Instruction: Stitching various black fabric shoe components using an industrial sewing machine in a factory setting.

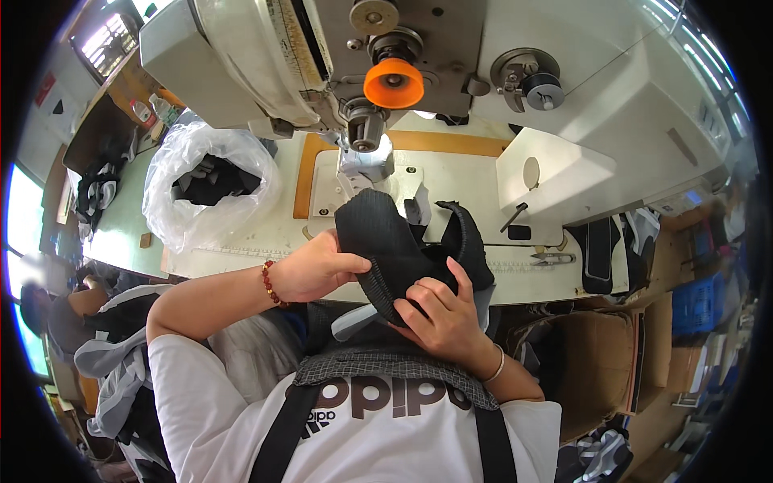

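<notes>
A black ribbed fabric piece, looking like a shoe upper (385, 241), is held up at the table's front edge, below the sewing machine's needle area. At its left side my left hand (320, 266) pinches the edge, thumb lying across the front. My right hand (441, 318) grips the lower edge with curled fingers, one finger pointing up along the fabric. A curved black collar part (467, 241) rises at the piece's right. Grey parts (354, 322) show beneath it. Fingertips behind the fabric are hidden.
The sewing machine (555, 105) spans the top, with an orange knob (394, 83). A plastic bag (165, 213) of dark pieces stands left. Small metal snips (554, 258) and black shoe pieces (598, 253) lie right. An open cardboard box (592, 362) stands below right.
</notes>
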A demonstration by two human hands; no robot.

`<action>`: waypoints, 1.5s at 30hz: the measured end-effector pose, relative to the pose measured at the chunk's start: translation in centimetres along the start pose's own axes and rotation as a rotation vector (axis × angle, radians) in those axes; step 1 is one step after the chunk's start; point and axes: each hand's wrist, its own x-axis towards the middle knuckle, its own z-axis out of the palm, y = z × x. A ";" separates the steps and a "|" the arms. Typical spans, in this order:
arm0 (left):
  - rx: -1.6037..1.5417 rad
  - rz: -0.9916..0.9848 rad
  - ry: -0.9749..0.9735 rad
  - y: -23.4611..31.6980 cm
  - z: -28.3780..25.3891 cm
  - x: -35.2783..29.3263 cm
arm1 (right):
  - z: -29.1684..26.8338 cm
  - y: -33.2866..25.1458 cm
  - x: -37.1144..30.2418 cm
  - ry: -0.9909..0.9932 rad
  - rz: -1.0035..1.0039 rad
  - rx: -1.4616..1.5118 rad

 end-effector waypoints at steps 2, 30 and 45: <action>-0.003 -0.008 -0.010 0.1 0.0 0.1 | 0.1 0.1 -0.2 0.003 0.003 -0.005; 0.382 0.236 -0.004 1.6 5.4 5.0 | -6.0 6.9 -2.2 0.629 0.655 1.308; 0.288 0.174 -0.021 2.5 6.9 4.3 | -9.0 5.7 -3.8 0.544 0.642 1.106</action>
